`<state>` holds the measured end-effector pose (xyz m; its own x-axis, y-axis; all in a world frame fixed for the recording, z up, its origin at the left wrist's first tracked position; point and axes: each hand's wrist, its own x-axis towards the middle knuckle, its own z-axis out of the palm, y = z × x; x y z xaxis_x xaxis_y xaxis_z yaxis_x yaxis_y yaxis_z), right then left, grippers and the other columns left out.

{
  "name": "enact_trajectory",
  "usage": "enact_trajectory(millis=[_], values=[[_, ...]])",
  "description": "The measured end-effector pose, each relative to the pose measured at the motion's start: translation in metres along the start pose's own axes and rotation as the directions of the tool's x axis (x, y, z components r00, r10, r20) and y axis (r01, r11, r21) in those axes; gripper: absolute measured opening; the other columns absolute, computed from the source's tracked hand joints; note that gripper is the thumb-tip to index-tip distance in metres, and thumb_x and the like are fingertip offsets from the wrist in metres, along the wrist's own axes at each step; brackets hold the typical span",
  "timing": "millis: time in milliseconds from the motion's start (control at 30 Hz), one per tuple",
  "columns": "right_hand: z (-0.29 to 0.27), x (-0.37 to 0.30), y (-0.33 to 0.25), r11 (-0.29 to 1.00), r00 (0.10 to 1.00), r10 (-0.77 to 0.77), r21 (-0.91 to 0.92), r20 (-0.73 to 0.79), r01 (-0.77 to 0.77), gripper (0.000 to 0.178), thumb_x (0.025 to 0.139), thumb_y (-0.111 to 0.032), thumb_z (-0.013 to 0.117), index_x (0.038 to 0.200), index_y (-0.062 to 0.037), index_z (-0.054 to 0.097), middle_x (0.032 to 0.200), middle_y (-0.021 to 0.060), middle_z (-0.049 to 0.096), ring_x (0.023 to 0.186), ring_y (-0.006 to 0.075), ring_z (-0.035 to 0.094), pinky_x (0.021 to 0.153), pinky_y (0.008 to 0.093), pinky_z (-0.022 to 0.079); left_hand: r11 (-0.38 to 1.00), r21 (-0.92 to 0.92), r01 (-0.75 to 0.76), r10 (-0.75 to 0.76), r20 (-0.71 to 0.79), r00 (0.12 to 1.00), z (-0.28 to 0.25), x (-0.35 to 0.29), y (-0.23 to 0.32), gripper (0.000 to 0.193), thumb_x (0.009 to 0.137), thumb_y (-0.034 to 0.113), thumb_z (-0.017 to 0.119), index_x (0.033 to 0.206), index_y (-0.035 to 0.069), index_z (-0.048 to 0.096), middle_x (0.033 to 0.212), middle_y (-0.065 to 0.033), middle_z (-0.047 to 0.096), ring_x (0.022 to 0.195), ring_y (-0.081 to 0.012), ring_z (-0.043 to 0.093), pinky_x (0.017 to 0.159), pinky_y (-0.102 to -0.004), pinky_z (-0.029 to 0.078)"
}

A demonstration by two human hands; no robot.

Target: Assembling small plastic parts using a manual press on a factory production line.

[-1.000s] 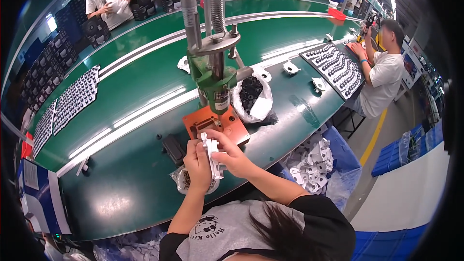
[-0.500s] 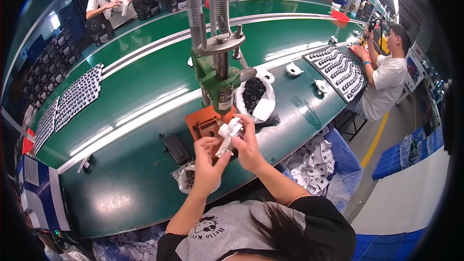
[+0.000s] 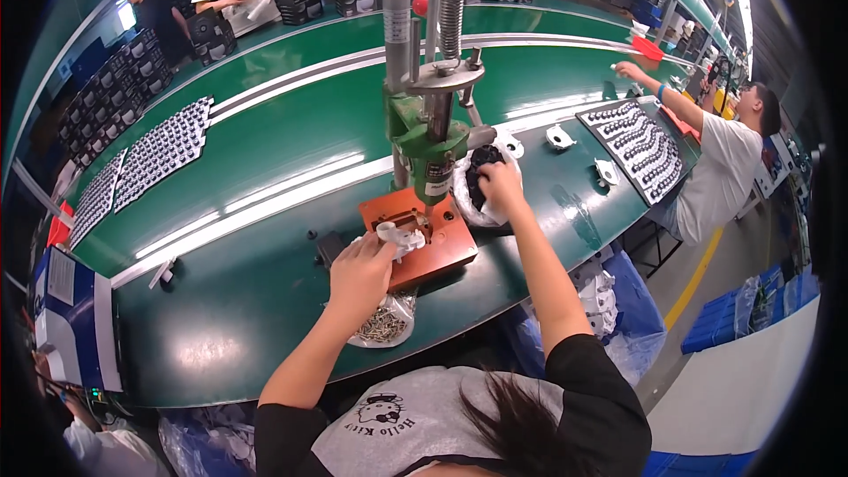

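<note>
My left hand (image 3: 360, 278) is closed on a white plastic part (image 3: 404, 239), holding it over the near left side of an orange fixture (image 3: 449, 252). Above that fixture stands a green hand press (image 3: 412, 137) with a steel column and a spring. To the right of the press, my right hand (image 3: 502, 191) reaches down into a clear plastic bag (image 3: 513, 170) of small black parts (image 3: 484, 155). Its fingertips are among those parts, so whether they grip one is hidden.
An open bag of screws (image 3: 384, 327) lies in front of the fixture, a dark block (image 3: 329, 247) left of it. White parts (image 3: 558, 136) stand at the right, near a filled tray (image 3: 636, 152). A blue bin (image 3: 638, 300) sits below the table edge. A co-worker (image 3: 720, 163) reaches over the belt.
My right hand has let go of the white part and moved right into the bag of black parts. The left hand keeps the white part, now lower over the fixture. The view has shifted.
</note>
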<state>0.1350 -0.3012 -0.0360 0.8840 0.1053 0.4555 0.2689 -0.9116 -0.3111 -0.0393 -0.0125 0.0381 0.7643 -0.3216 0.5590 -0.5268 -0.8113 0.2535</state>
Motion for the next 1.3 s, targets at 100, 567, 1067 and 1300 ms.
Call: enact_trajectory(millis=[100, 567, 1067, 1300], values=[[0.006, -0.001, -0.017, 0.993, 0.998, 0.042, -0.113, 0.037, -0.037, 0.021, 0.073, -0.018, 0.060, 0.091, -0.0088, 0.066, 0.086, 0.0137, 0.061, 0.087, 0.0328, 0.056, 0.078, 0.0412, 0.046, 0.996, 0.091, -0.022, 0.028, -0.063, 0.998, 0.008, 0.003, -0.001, 0.014, 0.070, 0.006, 0.060, 0.083, 0.005, 0.056, 0.092, -0.0111, 0.060, 0.083, -0.0298, 0.060, 0.072, -0.0390, 0.049], [0.002, -0.007, -0.020, 0.999, 0.999, 0.036, -0.040, 0.038, -0.035, 0.015, 0.074, -0.020, 0.060, 0.080, -0.0059, 0.060, 0.079, 0.0123, 0.060, 0.082, 0.0324, 0.055, 0.073, 0.0429, 0.044, 0.978, 0.134, -0.160, 0.170, -0.072, 0.983, 0.033, 0.007, 0.010, 0.017, 0.074, 0.012, 0.058, 0.089, 0.005, 0.055, 0.097, -0.0205, 0.059, 0.092, -0.0337, 0.061, 0.083, -0.0417, 0.048], [0.012, -0.010, -0.007, 0.964, 0.983, 0.128, 0.250, -0.132, -0.092, 0.015, 0.071, -0.009, 0.060, 0.080, 0.0007, 0.052, 0.070, 0.0185, 0.057, 0.068, 0.0350, 0.056, 0.063, 0.0395, 0.045, 0.995, 0.058, -0.081, 0.084, -0.065, 0.994, 0.048, 0.007, -0.007, 0.016, 0.074, 0.009, 0.056, 0.090, 0.008, 0.057, 0.096, -0.0193, 0.060, 0.095, -0.0321, 0.059, 0.080, -0.0382, 0.047], [0.012, -0.013, 0.000, 0.935, 0.980, 0.129, 0.347, -0.154, -0.069, 0.014, 0.075, -0.005, 0.061, 0.086, 0.0007, 0.056, 0.075, 0.0137, 0.062, 0.068, 0.0229, 0.061, 0.066, 0.0317, 0.048, 0.990, 0.104, -0.099, 0.106, -0.062, 0.992, 0.066, 0.004, -0.002, 0.016, 0.072, 0.009, 0.057, 0.088, 0.004, 0.057, 0.100, -0.0213, 0.059, 0.098, -0.0330, 0.059, 0.086, -0.0390, 0.044]])
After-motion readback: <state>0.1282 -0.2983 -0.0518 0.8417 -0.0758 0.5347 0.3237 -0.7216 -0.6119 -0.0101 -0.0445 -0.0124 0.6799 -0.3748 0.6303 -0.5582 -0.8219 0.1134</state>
